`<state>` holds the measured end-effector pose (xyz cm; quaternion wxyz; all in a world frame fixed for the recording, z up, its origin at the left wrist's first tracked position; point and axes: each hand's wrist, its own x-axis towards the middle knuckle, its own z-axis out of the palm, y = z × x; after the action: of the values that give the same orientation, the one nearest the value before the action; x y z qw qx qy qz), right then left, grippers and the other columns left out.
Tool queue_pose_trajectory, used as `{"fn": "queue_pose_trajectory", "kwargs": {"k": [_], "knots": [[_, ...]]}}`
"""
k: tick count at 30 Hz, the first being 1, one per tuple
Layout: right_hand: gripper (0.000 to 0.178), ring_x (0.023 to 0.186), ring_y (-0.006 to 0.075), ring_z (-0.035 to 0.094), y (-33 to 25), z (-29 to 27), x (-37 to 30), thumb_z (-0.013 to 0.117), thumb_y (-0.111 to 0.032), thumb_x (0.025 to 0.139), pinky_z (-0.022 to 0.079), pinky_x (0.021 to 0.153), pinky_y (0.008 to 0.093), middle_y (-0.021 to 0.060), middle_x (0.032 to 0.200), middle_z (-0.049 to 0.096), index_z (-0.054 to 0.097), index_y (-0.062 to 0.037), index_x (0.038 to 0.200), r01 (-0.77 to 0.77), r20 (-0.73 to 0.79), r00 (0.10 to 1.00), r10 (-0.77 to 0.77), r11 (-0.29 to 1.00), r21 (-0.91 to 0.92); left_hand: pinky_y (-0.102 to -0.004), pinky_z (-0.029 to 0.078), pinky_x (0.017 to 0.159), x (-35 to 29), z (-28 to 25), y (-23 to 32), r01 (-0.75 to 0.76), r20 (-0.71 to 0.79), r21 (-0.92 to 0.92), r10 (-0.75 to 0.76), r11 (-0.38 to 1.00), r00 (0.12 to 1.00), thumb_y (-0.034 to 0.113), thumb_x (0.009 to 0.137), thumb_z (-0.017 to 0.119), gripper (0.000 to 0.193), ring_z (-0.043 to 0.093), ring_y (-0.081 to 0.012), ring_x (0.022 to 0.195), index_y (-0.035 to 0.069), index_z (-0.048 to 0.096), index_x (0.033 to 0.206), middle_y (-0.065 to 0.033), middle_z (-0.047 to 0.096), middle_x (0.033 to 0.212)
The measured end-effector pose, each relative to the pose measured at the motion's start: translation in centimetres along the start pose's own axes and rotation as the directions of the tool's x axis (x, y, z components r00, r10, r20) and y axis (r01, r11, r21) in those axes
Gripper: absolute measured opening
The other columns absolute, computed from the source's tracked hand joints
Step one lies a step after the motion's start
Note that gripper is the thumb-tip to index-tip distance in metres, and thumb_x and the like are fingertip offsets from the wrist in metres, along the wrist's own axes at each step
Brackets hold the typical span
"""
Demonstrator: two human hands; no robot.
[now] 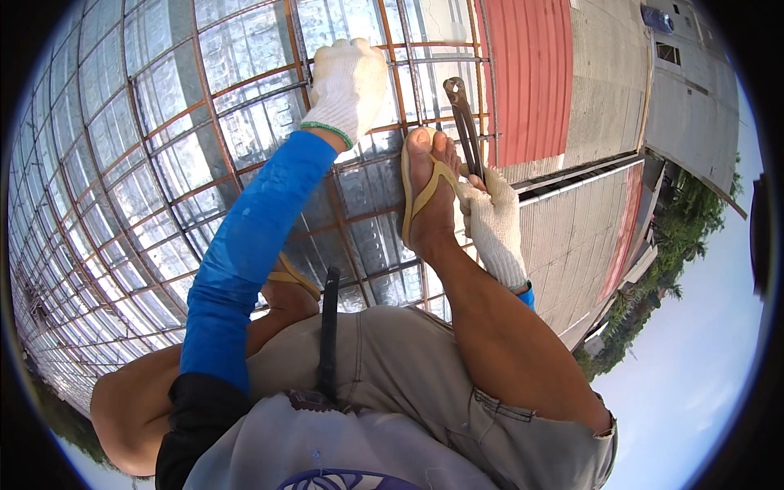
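Observation:
My left hand [347, 86], in a white knit glove with a green-edged cuff, is closed in a fist over the rebar grid [211, 98]. What its curled fingers hold, if anything, is hidden. In my right hand [495, 222], also gloved in white, are the long dark handles of a pair of pincers [464, 122]. Their jaws point away from me, above the bars near the grid's right edge. The right hand is beside my right foot, which wears a tan flip-flop [420, 192] and rests on the grid.
Shiny corrugated metal decking [306, 233] lies under the rusty bars. Beyond the grid's right edge are a red corrugated roof [527, 73] and grey roofs [604, 90], at a lower level. Trees [694, 224] stand farther right. My left foot [290, 298] is also on the grid.

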<state>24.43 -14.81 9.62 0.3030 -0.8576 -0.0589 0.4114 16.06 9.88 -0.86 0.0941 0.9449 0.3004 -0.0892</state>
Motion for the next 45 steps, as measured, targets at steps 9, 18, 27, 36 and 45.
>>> {"fn": "queue_pose_trajectory", "kwargs": {"k": [9,18,27,36,45], "knots": [[0.054,0.075,0.0055,0.059,2.5,0.3,-1.1,0.070,-0.010,0.096,0.049,0.064,0.0234,0.0017,0.096,0.068,0.060,0.0017,0.148,0.002,0.041,0.999,-0.007,0.994,0.110,-0.0464,0.063,0.072,-0.4,1.8,-2.6,-0.183,0.000,-0.122,0.185,0.975,0.983,0.025,0.097,0.066,0.023,0.079,-0.0347,0.087,0.008,0.074,0.110,-0.0161,0.078,0.096],[0.011,0.049,0.0042,0.048,2.9,1.7,2.7,0.072,-0.006,0.090,0.035,0.041,0.0244,-0.0043,0.069,0.056,0.062,-0.0070,0.095,-0.063,0.005,0.998,0.063,0.977,0.204,-0.0386,0.056,0.088,-6.7,-8.3,-13.1,-0.667,0.408,0.126,0.575,0.734,0.709,0.018,0.092,0.074,0.018,0.070,-0.0251,0.104,0.008,0.070,0.107,-0.0073,0.070,0.107],[0.022,0.065,0.0070,0.053,1.4,2.7,3.8,0.073,-0.004,0.081,0.043,0.053,0.0270,0.0021,0.080,0.063,0.066,0.0020,0.101,0.023,0.003,1.000,-0.023,0.995,-0.100,-0.0461,0.061,0.073,-16.9,-2.6,-19.5,-0.515,0.254,-0.225,0.561,0.827,0.788,0.019,0.083,0.074,0.014,0.075,-0.0345,0.081,0.006,0.074,0.088,-0.0145,0.072,0.081],[0.030,0.064,0.0155,0.057,2.8,4.1,3.6,0.065,0.002,0.080,0.044,0.054,0.0321,0.0076,0.087,0.063,0.063,0.0099,0.109,0.210,-0.029,0.977,-0.211,0.977,-0.040,-0.0502,0.063,0.068,-11.9,-4.7,-13.3,-0.700,0.437,0.070,0.609,0.710,0.662,0.024,0.087,0.075,0.018,0.080,-0.0301,0.090,0.014,0.085,0.098,-0.0068,0.082,0.098],[0.051,0.103,0.0258,0.068,5.4,2.7,6.7,0.070,-0.003,0.083,0.054,0.087,0.0370,0.0176,0.117,0.072,0.062,0.0132,0.131,0.334,0.041,0.942,-0.332,0.925,-0.178,-0.0502,0.062,0.068,-8.5,-8.0,-12.6,-0.516,0.030,0.104,0.516,0.850,0.856,0.023,0.085,0.075,0.017,0.080,-0.0314,0.089,0.014,0.084,0.097,-0.0083,0.082,0.095]]}}
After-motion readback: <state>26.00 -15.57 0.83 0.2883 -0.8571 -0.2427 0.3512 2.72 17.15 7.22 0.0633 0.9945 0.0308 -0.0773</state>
